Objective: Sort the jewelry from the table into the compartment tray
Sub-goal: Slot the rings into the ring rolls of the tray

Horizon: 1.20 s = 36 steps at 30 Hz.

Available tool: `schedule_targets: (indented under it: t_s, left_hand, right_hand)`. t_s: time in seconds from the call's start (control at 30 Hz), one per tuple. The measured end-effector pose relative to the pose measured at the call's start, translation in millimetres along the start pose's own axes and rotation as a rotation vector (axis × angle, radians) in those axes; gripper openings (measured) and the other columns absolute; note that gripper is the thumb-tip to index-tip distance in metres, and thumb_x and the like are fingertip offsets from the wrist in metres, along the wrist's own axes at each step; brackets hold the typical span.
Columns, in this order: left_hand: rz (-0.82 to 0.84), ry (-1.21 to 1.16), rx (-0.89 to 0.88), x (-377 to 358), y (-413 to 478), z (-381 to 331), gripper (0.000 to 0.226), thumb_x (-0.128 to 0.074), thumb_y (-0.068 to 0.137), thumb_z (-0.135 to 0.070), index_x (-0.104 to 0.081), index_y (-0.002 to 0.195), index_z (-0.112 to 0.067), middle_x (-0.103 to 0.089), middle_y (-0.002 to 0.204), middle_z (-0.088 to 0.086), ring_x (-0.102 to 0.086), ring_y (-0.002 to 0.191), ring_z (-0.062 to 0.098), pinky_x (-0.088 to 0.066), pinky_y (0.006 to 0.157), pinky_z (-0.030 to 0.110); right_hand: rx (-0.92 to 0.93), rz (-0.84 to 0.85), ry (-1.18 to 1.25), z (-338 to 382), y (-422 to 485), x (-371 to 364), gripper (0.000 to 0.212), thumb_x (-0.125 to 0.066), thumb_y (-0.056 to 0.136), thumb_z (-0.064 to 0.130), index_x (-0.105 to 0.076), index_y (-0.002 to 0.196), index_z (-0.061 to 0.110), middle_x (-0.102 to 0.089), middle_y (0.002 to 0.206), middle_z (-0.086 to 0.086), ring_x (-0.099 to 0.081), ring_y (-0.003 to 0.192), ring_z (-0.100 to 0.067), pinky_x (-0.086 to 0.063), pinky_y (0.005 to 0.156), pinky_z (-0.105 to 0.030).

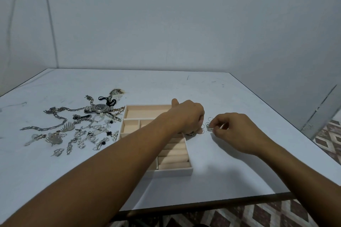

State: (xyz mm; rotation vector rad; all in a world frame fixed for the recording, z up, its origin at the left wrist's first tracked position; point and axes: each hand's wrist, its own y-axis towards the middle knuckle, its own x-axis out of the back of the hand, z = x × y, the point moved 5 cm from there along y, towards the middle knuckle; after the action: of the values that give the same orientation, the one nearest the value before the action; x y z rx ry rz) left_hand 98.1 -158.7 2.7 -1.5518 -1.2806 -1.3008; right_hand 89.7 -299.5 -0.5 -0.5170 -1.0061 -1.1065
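Observation:
A beige compartment tray (174, 172) sits mid-table, its open sections and ring rolls showing no jewelry that I can see. My left arm crosses over it. My left hand (188, 116) rests just past the tray's right edge, fingers curled down over small silver rings (191, 133) on the table. My right hand (238, 131) is close beside it, thumb and fingers pinched on a small silver ring (209, 128). Thin wire hoops (210, 120) lie between the two hands. What my left fingers hold is hidden.
A pile of silver jewelry (81, 131) lies left of the tray: chains, leaf brooches, pearl pieces, a wristwatch (99, 108) and a feathered piece (117, 92). The table's front edge (203, 203) is near my arms; patterned floor shows below and at the right.

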Motion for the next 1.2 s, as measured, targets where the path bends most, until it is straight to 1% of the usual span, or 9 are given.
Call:
schedule_targets:
  t_s: [0.1,0.2,0.3,0.43,0.6,0.7,0.83,1.03,1.2]
  left_hand:
    - [-0.047,-0.047,-0.013,13.9,-2.2,0.5,0.012,-0.069,0.083,-0.027,-0.063,0.078,-0.019,-0.062,0.072,-0.011,-0.045,0.069,0.003,-0.022,0.077,0.036]
    - [-0.089,-0.077,-0.006,31.3,-6.2,6.4,0.016,-0.073,0.08,-0.034,-0.067,0.081,-0.02,-0.062,0.076,-0.012,-0.049,0.075,0.006,-0.024,0.08,0.036]
    - [-0.117,-0.065,0.015,42.4,-15.3,16.8,0.013,-0.071,0.083,-0.033,-0.066,0.083,-0.022,-0.067,0.085,-0.01,-0.051,0.084,0.011,-0.023,0.079,0.035]
    - [-0.144,-0.066,0.046,44.9,-31.1,36.1,0.001,-0.064,0.089,-0.025,-0.065,0.089,-0.024,-0.068,0.091,-0.01,-0.053,0.092,0.012,-0.024,0.082,0.033]
    - [-0.17,-0.114,0.087,47.9,-53.9,59.1,0.01,-0.067,0.087,-0.026,-0.072,0.095,-0.026,-0.071,0.092,-0.008,-0.057,0.097,0.014,-0.039,0.093,0.035]
    - [-0.181,-0.154,0.1,49.8,-65.8,71.2,0.003,-0.071,0.084,-0.028,-0.072,0.086,-0.026,-0.069,0.084,-0.009,-0.06,0.089,0.012,-0.043,0.08,0.026]
    - [-0.184,-0.177,0.115,47.7,-76.4,80.1,0.003,-0.071,0.085,-0.029,-0.071,0.086,-0.027,-0.07,0.084,-0.009,-0.055,0.074,0.004,-0.035,0.059,0.013]
    - [-0.191,-0.196,0.117,45.3,-80.5,81.4,0.004,-0.07,0.085,-0.027,-0.072,0.087,-0.024,-0.07,0.082,-0.008,-0.057,0.072,0.002,-0.037,0.059,0.011]
    - [-0.199,-0.191,0.109,44.5,-82.2,78.9,0.004,-0.068,0.087,-0.025,-0.071,0.087,-0.025,-0.07,0.082,-0.009,-0.058,0.076,0.007,-0.044,0.066,0.021]
  right_hand:
    - [0.014,-0.002,-0.038,1.7,1.2,-2.5,0.018,-0.06,0.086,0.018,-0.072,0.086,0.031,-0.064,0.08,0.019,-0.061,0.076,-0.004,-0.046,0.064,-0.019]
    - [0.065,-0.02,-0.105,6.4,4.8,-4.4,0.013,-0.063,0.086,0.023,-0.072,0.091,0.03,-0.059,0.082,0.018,-0.058,0.08,-0.007,-0.047,0.07,-0.025]
    - [0.152,-0.044,-0.224,15.1,9.2,-7.5,0.013,-0.064,0.088,0.027,-0.072,0.097,0.03,-0.059,0.092,0.012,-0.048,0.087,-0.009,-0.039,0.071,-0.024]
    - [0.186,-0.044,-0.365,25.6,18.0,-11.4,0.016,-0.06,0.091,0.032,-0.071,0.102,0.03,-0.059,0.104,0.007,-0.042,0.099,-0.016,-0.038,0.077,-0.028]
    - [0.173,0.038,-0.477,31.0,26.6,-17.6,0.014,-0.059,0.091,0.035,-0.07,0.099,0.031,-0.055,0.11,0.006,-0.04,0.107,-0.019,-0.034,0.082,-0.029]
    - [0.153,0.077,-0.465,29.4,30.8,-18.3,0.011,-0.059,0.091,0.033,-0.067,0.099,0.033,-0.054,0.11,0.006,-0.04,0.107,-0.02,-0.035,0.083,-0.031]
    - [0.122,0.133,-0.422,25.5,37.8,-18.8,0.013,-0.061,0.09,0.032,-0.065,0.101,0.036,-0.053,0.111,0.006,-0.038,0.106,-0.019,-0.031,0.081,-0.031]
    - [0.094,0.201,-0.381,22.6,48.9,-17.5,0.012,-0.068,0.086,0.03,-0.068,0.097,0.034,-0.049,0.101,0.009,-0.034,0.101,-0.014,-0.032,0.081,-0.03]
    - [0.084,0.245,-0.346,24.7,51.2,-16.0,0.013,-0.072,0.081,0.024,-0.066,0.076,0.034,-0.053,0.091,0.015,-0.046,0.093,-0.014,-0.045,0.084,-0.034]
